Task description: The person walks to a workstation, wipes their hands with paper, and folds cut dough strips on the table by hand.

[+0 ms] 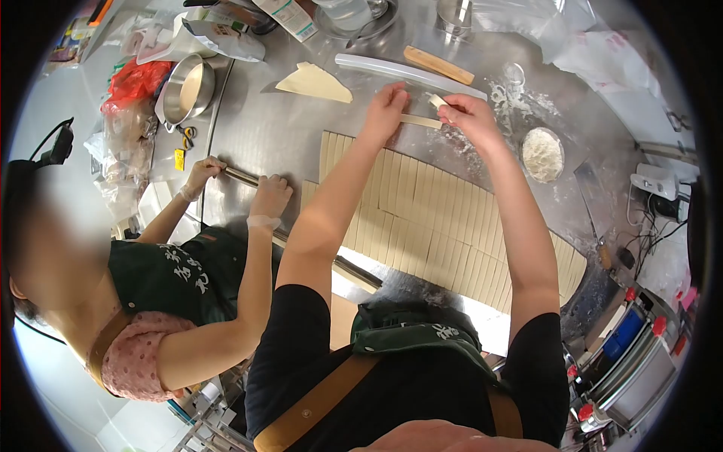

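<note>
Your right hand (468, 119) pinches a short pale piece (437, 100) between thumb and fingertips, over the steel table (290, 135). Your left hand (385, 111) has its fingers curled; whether it grips the loose strip (423, 121) between your hands cannot be determined. Cutting appears largely complete: narrow dough strips (422, 203) lie side by side in rows, partly beneath your forearms. Outstanding, as far as shows: the strips are flat, so work on individual pieces is judged to be at an early stage. A roughly triangular dough offcut (312, 80) lies apart, undivided.
</note>
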`<state>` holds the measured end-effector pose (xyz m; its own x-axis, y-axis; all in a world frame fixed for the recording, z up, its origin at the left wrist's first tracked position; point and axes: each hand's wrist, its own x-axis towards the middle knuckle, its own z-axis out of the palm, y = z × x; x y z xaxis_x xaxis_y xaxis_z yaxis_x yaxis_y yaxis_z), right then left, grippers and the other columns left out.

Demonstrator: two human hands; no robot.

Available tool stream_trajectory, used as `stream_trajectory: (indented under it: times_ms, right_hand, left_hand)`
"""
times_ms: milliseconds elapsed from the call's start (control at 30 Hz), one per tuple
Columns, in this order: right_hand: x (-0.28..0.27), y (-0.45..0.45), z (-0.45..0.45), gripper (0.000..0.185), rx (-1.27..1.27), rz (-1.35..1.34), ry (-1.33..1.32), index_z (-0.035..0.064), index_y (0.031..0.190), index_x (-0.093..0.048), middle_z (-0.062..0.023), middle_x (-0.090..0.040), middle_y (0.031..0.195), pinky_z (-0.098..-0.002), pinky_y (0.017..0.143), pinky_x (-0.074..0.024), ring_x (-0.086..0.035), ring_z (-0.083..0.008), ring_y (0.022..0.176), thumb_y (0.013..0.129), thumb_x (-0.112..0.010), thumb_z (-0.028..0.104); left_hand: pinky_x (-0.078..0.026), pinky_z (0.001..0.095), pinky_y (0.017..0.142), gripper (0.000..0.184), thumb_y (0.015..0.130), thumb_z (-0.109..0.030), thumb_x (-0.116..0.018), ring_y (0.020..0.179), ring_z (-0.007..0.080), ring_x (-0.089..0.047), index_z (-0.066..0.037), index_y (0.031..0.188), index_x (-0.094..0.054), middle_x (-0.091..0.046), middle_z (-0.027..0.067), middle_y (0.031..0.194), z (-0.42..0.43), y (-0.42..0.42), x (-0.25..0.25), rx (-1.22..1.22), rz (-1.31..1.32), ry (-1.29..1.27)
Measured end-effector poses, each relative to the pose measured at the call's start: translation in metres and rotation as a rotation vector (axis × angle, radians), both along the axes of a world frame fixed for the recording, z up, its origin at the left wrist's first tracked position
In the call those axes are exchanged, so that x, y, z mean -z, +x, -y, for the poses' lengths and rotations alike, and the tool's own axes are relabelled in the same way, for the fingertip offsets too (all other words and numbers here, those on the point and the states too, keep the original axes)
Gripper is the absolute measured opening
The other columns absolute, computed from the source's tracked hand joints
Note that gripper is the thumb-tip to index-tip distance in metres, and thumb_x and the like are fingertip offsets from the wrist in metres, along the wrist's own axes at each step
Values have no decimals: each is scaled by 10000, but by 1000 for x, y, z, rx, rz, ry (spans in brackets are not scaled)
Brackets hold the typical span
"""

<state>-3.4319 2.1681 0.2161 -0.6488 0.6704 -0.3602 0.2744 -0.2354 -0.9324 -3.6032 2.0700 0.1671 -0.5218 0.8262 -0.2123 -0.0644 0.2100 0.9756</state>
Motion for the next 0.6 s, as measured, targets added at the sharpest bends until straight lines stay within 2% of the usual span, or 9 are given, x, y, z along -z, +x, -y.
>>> stream_trajectory:
  times_ms: [100,200,300,367,467,600]
  right_hand:
    - [-19,1,3,226,-145,31,34,-30,1081,-622,-49,-656,925,-240,764,-504,-619,-110,827,891,-630,92]
    - [-25,3,9,214,-219,20,18,-30,1070,-625,-42,-651,915,-238,771,-508,-616,-102,827,895,-625,94]
    - [-24,7,11,211,-271,48,9,-31,1069,-625,-38,-648,905,-235,768,-510,-615,-98,826,898,-620,92]
    - [-17,8,12,217,-261,58,-15,-32,1078,-622,-38,-647,894,-233,762,-510,-614,-96,822,898,-617,89]
    - [-8,7,14,214,-159,128,-25,-38,1069,-628,-44,-649,876,-232,728,-515,-616,-101,787,892,-616,80]
    - [22,-10,18,183,54,128,72,-43,969,-668,-78,-661,781,-259,604,-514,-619,-128,652,830,-646,75]
  left_hand:
    - [-521,327,813,324,1001,-246,-463,961,219,-626,-3,1205,-526,-626,110,1009,0,-6,-30,-19,441,-222]
    - [-551,306,777,290,975,-195,-516,913,215,-641,2,1187,-535,-620,110,1002,10,-16,-31,111,688,-143]
    - [-556,267,771,254,934,-112,-573,876,197,-644,14,1153,-556,-616,97,1004,15,-19,-17,120,644,-78]
    - [-557,255,759,231,901,-66,-605,850,181,-644,18,1114,-580,-619,90,986,18,-21,-18,50,525,-99]
    - [-557,242,737,202,873,-34,-632,815,165,-643,25,1064,-607,-626,84,957,25,-29,-17,-14,446,-95]
    - [-559,234,710,182,862,-30,-644,778,151,-641,32,1031,-621,-636,86,924,29,-36,-15,-47,336,-102]
